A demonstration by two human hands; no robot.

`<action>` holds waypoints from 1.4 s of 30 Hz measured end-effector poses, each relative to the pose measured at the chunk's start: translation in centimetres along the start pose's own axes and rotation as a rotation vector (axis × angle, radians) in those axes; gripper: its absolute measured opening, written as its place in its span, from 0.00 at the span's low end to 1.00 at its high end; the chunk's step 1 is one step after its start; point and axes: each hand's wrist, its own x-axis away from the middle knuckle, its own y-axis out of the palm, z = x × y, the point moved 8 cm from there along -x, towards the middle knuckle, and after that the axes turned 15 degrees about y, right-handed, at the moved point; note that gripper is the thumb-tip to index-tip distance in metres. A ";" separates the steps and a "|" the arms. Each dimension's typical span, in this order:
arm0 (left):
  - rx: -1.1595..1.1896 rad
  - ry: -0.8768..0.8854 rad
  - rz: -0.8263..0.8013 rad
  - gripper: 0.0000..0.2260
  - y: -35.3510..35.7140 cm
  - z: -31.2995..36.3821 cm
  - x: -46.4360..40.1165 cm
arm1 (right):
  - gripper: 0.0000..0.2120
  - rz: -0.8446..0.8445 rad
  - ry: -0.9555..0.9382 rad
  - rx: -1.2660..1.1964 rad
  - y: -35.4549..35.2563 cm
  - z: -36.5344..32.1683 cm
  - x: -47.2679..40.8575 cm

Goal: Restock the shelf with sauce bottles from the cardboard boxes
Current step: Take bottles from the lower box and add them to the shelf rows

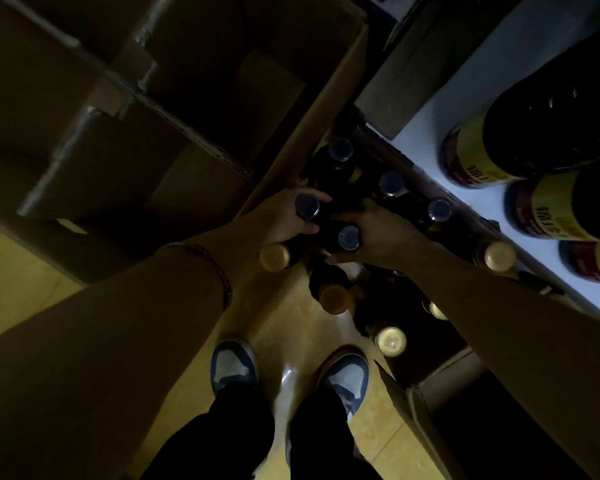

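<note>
- Brown cardboard boxes (125, 109): at least two at far left, flaps open, interiors dark; contents cannot be told.
- Left hand (278, 216): one, reaching down from a bare forearm with a thin cord bracelet (219, 268) at the wrist; fingers (309, 229) curled round the neck of a dark glass sauce bottle with a dark blue cap (307, 206).
- Dark-capped sauce bottles: five counted, upright in a tight cluster on the floor between the boxes and the shelf. The other four caps sit at (341, 148), (391, 183), (439, 209), and (349, 237).
- Right hand (381, 237): one; fingers wrapped round the bottle with the cap at centre, thumb side facing the shoes.
- Yellow-capped sauce bottles: at least four, upright, nearer the person, caps at (275, 257), (334, 299), (390, 341) and (499, 256); a fifth is partly hidden under the right forearm.
- Blue-and-white sneakers (234, 363): two, below dark trousers.
- Open brown cardboard box (426, 420): one, lower right, beside the shelf.
- White shelf board (440, 109): one, far right, carrying three large dark bottles with yellow-and-red labels (478, 154) in a row.
- Surface and room: glossy yellowish tiled floor (18, 282); dim lighting.
</note>
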 end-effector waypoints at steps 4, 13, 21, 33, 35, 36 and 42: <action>0.069 0.096 0.034 0.21 0.4 -0.1 -0.5 | 0.34 0.032 -0.091 -0.063 0.0 -0.4 -0.1; -0.003 0.154 0.026 0.12 -0.4 2.0 0.4 | 0.16 0.135 -0.159 -0.074 -1.7 -0.9 1.7; 0.008 0.197 0.105 0.10 -3.9 8.2 4.7 | 0.19 0.316 -0.216 -0.273 -8.2 -2.2 9.3; 0.086 0.330 0.301 0.05 -9.7 30.5 15.6 | 0.22 0.693 -0.211 -0.591 -21.7 -4.0 29.2; 0.066 0.390 0.323 0.07 -10.5 34.6 18.0 | 0.24 0.737 -0.195 -0.612 -24.0 -4.0 33.1; 0.060 0.429 0.328 0.10 -11.0 36.6 19.1 | 0.25 0.761 -0.185 -0.609 -25.0 -4.1 35.1; -0.006 0.581 0.299 0.16 -12.9 48.3 25.9 | 0.23 0.916 -0.115 -0.751 -30.0 -5.1 48.0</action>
